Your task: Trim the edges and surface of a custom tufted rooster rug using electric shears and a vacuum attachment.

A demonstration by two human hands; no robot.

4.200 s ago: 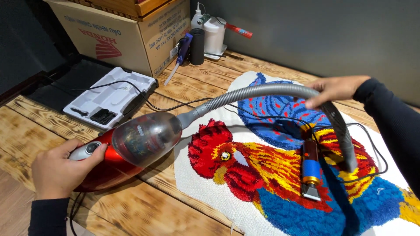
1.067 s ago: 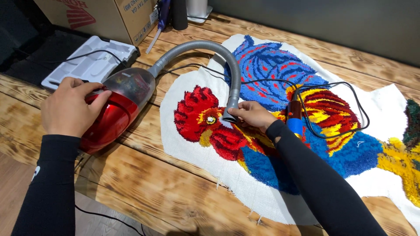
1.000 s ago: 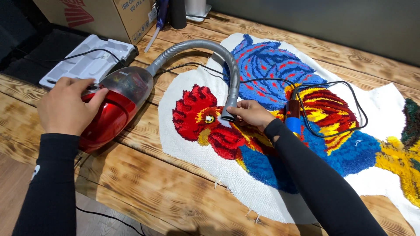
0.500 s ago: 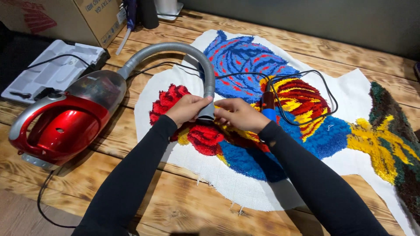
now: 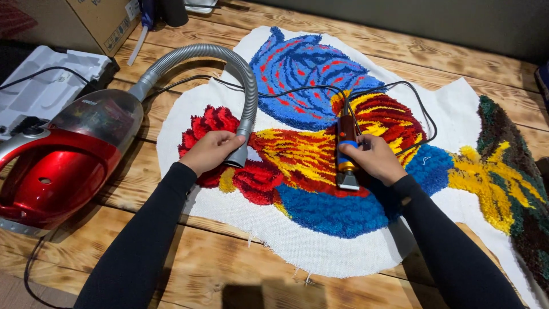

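Wooden table nearest, bare planks at 6 o'clock. Left hand closed around nozzle end of grey vacuum hose, mouth resting on tufted rooster rug over red pile. Right hand at 3 o'clock from left, clamped on handheld trimmer, blade end down on yellow-red pile. Red canister vacuum at 9 o'clock on table. Trimmer cord looped over blue section at 12 o'clock. Progress: rug fully tufted; how much pile was trimmed or cleaned, cannot tell. Cardboard box at 11 o'clock, farthest.
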